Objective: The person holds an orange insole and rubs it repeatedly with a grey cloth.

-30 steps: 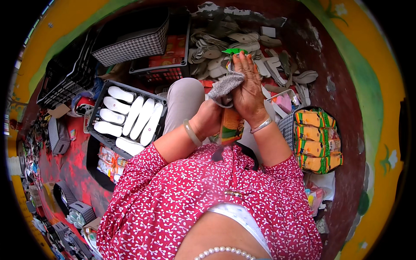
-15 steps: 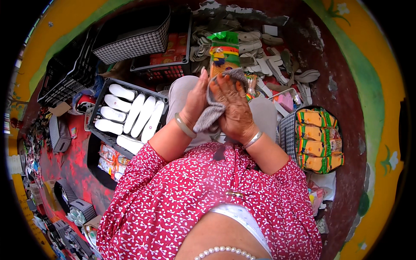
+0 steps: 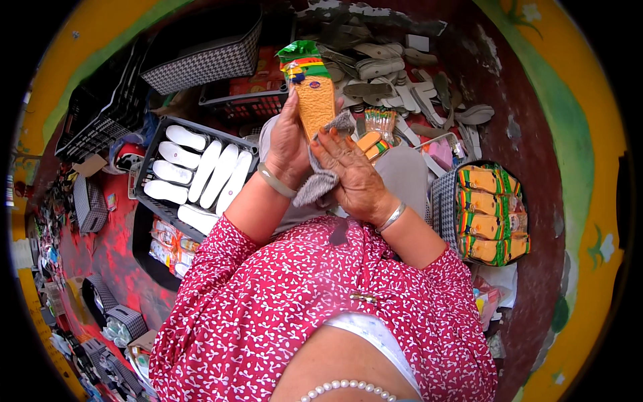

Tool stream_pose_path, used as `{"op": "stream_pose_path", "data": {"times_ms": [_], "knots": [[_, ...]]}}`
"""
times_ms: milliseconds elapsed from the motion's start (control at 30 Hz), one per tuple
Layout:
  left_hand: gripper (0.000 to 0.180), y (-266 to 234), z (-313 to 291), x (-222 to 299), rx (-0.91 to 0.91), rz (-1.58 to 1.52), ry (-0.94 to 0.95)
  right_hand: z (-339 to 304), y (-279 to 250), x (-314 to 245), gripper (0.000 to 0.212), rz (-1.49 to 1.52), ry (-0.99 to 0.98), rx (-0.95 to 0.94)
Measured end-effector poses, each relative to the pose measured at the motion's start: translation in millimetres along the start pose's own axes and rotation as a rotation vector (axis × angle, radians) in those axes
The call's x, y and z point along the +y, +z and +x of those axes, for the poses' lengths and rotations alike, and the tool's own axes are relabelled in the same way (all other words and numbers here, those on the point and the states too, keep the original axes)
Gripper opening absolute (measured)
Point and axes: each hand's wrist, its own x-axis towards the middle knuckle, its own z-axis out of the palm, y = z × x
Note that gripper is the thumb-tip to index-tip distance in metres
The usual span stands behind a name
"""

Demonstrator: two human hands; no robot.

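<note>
- Insole pack (image 3: 315,104), orange w/ green top: over lap (image 3: 406,175), btwn both hands, top end tilted a bit L.
- L hand (image 3: 287,144): closed round pack's lower part, thumb along edge.
- R hand (image 3: 355,173): mostly flat, fingers extended, on gray cloth (image 3: 316,188) at pack's bottom end.
- Black crate (image 3: 161,210), L: white insoles (image 3: 213,171).
- Checked basket (image 3: 443,201), R: more orange packs (image 3: 481,209).
- Loose insoles (image 3: 379,68): piled beyond hands.

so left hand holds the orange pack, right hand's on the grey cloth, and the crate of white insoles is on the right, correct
Wrong side: the crate of white insoles is on the left in the head view. Left hand holding the orange pack, right hand on the grey cloth: correct.
</note>
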Motion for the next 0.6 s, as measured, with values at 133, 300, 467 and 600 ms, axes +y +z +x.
{"op": "stream_pose_path", "data": {"times_ms": [133, 300, 467, 600], "knots": [[0.05, -0.4, 3.0, 15.8, 0.015, -0.046, 0.065, -6.2, -2.3, -1.2, 0.057, 0.03, -0.063, -0.115], [0.051, 1.5, 3.4, 41.6, 0.005, -0.024, 0.166, -28.1, -12.6, 21.7, 0.039, 0.886, 0.245, 0.112], [0.048, 6.0, -5.6, 41.1, -0.016, -0.017, 0.117, -53.1, -26.4, 66.0, 0.04, 1.807, 0.626, 0.57], [0.049, 5.4, -12.8, 32.9, -0.058, 0.098, 0.001, -41.5, -34.2, 71.3, 0.048, 1.79, 0.64, 0.546]]}}
